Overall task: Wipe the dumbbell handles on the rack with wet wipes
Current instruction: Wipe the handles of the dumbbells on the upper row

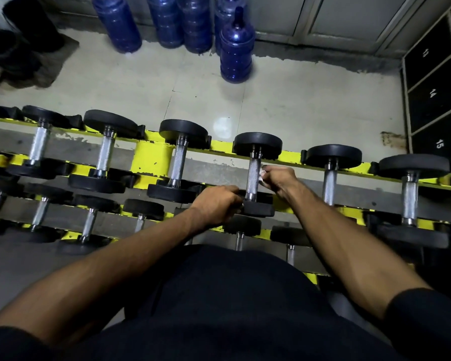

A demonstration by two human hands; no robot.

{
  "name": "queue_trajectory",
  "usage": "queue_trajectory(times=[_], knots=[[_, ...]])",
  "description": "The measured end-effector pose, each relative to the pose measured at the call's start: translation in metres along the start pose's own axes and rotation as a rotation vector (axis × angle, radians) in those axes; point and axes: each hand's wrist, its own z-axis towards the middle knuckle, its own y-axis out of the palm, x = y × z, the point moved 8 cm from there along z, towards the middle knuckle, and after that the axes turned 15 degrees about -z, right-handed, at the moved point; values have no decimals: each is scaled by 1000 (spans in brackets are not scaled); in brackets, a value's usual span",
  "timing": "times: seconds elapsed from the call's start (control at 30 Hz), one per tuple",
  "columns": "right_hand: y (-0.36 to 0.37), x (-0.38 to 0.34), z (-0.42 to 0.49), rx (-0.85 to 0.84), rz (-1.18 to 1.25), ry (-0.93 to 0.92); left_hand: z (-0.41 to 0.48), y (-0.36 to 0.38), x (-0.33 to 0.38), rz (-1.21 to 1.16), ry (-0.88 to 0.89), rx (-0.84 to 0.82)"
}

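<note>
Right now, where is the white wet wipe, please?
Head view, right of centre: the white wet wipe sits in the right hand, against the knurled steel dumbbell handle.

Rack (pixel 151 157) runs left to right, two tiers, lower tier nearer the person. Dumbbells lie side by side on each tier, handles pointing away. Left hand (pixel 216 201) grips the near end of one upper-tier dumbbell (pixel 257 144); right hand (pixel 280 178) holds a wipe (pixel 262 174) against the right of its handle. Behind the rack, jugs (pixel 236 48) stand by the wall; lockers (pixel 432 95) far right.
</note>
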Motion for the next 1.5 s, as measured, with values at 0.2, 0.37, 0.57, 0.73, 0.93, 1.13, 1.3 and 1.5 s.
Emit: queue_trajectory(times=[0.2,0.37,0.57,0.73,0.93,1.13,1.3,1.5], knots=[[-5,6,-21,-65,-268,-151,0,0,-2,-17,20,-13],[-11,-8,-35,83,-118,-197,1,0,0,-18,31,-38],[-9,-15,-38,200,-364,-307,2,-1,-2,-21,50,-55],[4,-38,-64,222,-880,-712,0,0,-3,-40,79,-56],[24,-71,-73,418,-1027,-942,-4,4,-11,-72,88,-113],[65,-63,-77,-2,-1739,-960,-8,4,-11,-77,107,-142],[77,-93,-81,296,-2027,-885,-9,2,-9,-65,105,-140],[91,-68,-79,-87,-2139,-847,-11,3,-11,-64,120,-125]])
